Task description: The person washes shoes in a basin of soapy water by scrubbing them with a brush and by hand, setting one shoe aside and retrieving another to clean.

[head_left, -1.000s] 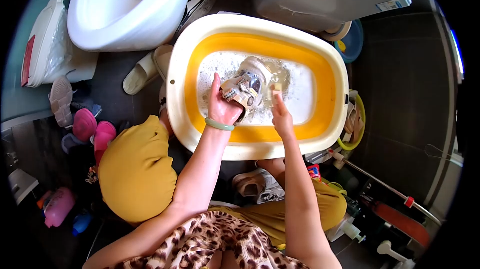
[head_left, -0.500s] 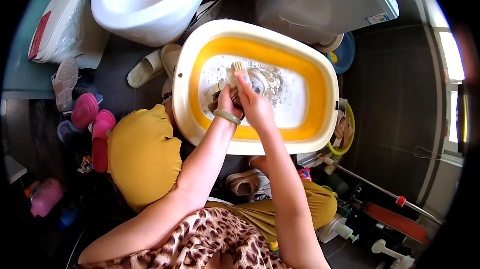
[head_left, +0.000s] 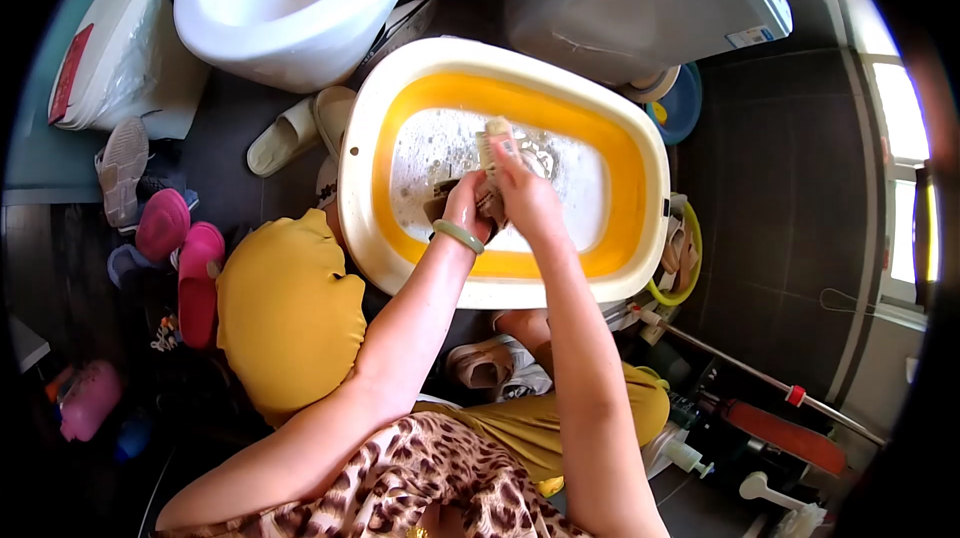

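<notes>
My left hand [head_left: 466, 206] grips the shoe [head_left: 490, 202]; my right hand [head_left: 531, 204] grips the brush [head_left: 500, 141] just beyond it, pointing away from me.

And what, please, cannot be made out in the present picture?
All in the head view:
Shoe: mostly hidden by the left hand and right hand.
Brush: handle covered by the right hand.
Toilet: cut off by the upper edge.
Label, upper right: print too small.

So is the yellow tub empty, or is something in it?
Not empty: the tub holds foamy water, white with bubbles on top.
</notes>
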{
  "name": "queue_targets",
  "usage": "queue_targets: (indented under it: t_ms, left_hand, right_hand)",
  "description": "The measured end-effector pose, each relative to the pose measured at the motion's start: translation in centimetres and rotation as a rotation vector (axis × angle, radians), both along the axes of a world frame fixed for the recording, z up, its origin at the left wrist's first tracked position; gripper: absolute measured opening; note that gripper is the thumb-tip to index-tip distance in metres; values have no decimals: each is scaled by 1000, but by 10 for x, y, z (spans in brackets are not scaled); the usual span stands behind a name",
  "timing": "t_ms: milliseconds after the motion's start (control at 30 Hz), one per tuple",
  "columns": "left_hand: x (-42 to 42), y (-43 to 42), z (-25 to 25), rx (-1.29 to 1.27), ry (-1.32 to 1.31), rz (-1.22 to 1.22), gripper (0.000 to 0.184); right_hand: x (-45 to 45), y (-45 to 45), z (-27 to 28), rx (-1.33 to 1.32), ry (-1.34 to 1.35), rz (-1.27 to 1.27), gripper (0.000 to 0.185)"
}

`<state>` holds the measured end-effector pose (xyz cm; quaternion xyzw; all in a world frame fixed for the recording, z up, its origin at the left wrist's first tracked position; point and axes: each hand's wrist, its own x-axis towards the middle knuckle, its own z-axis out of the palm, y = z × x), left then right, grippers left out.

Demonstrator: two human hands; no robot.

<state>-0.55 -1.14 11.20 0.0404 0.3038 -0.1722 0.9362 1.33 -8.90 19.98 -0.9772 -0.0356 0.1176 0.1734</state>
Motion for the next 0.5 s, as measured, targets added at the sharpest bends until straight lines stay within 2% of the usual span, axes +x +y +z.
queue_targets:
  t_ms: [33, 67, 100, 167, 200, 233, 300, 333, 433, 500]
  left_hand:
    - [0, 1, 15, -32, 77, 33, 27]
    - [1, 2, 16, -61, 39, 53, 27]
    - [4, 3, 16, -72, 42, 63, 27]
    - [7, 6, 12, -75, 115, 97, 27]
    - [8, 10, 11, 20, 138, 73, 27]
    - [7, 12, 13, 25, 143, 71, 27]
    - [6, 13, 20, -1, 100, 41, 26]
    - [6, 11, 29, 66, 141, 57, 25]
    - [11, 12, 8, -24, 56, 1, 24]
    - [10, 14, 12, -64, 94, 4, 26]
  right_hand:
    - [7, -9, -5, 159, -79, 10, 37]
    - [5, -27, -4, 367, 83, -164, 37]
    - [-3, -27, 20, 570, 250, -335, 37]
    - [-36, -31, 45, 580, 262, -297, 38]
    - [-51, -33, 50, 610, 259, -268, 39]
    - [-62, -31, 41, 369, 103, -38, 39]
    - [-65, -30, 6, 292, -206, 202, 37]
    - [-54, -19, 12, 206, -34, 91, 34]
    - [-7, -4, -1, 174, -51, 7, 33]
    - [6, -18, -16, 508, 55, -164, 35]
